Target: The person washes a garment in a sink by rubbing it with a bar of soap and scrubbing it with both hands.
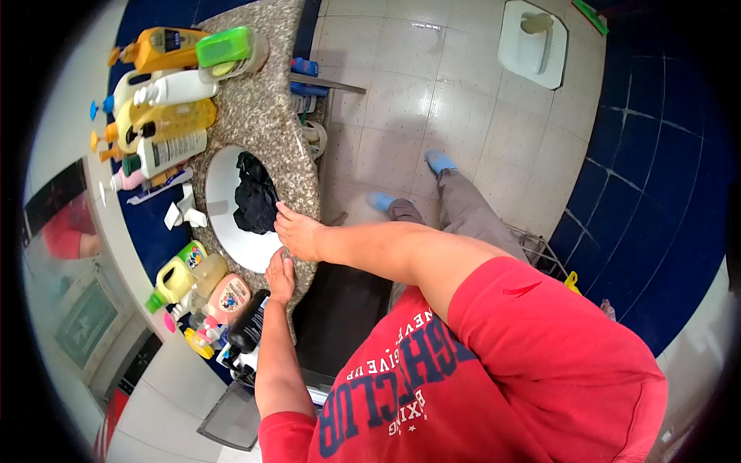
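A crumpled black cloth [255,194] lies in the white oval sink [224,181], bunched against the side nearer me. My right hand [299,233] is at the rim, its fingers stretched out and their tips beside the cloth's edge. Just below it in the view, my left hand [280,279] rests at the rim with its fingers extended and its thumb apart. Neither hand visibly holds anything. The speckled granite counter [297,147] surrounds the sink.
Pump bottles [166,48] and a green soap box [224,48] stand behind the sink, with a pink bottle [229,299] and a black bottle [249,322] near my left arm. A squat toilet [532,42] and a wire rack [544,251] are on the floor's far side.
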### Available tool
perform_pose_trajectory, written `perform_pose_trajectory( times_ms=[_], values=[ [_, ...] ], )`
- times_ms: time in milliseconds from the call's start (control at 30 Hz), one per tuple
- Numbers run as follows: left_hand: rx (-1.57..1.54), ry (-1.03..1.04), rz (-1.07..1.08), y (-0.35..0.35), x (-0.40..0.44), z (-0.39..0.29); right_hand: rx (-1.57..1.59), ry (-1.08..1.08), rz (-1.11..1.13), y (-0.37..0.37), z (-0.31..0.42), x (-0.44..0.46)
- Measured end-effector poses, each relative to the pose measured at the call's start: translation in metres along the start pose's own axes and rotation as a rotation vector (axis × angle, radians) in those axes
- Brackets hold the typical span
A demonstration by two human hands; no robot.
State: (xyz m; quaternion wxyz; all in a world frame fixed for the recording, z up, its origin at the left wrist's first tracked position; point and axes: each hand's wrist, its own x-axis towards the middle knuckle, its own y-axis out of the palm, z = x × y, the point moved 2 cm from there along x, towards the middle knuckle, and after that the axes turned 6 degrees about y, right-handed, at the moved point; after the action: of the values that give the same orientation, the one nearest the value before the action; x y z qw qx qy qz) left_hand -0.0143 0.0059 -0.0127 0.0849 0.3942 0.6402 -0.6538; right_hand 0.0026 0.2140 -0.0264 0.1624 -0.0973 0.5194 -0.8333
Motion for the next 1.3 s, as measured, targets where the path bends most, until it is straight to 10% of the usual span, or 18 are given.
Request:
perform_pose_trajectory(
  times_ms=[1300],
  values=[
    [0.010, 0.063, 0.106, 0.020, -0.016, 0.074, -0.074, -0.241, -0.032, 0.010, -0.013, -0.004]
  ],
)
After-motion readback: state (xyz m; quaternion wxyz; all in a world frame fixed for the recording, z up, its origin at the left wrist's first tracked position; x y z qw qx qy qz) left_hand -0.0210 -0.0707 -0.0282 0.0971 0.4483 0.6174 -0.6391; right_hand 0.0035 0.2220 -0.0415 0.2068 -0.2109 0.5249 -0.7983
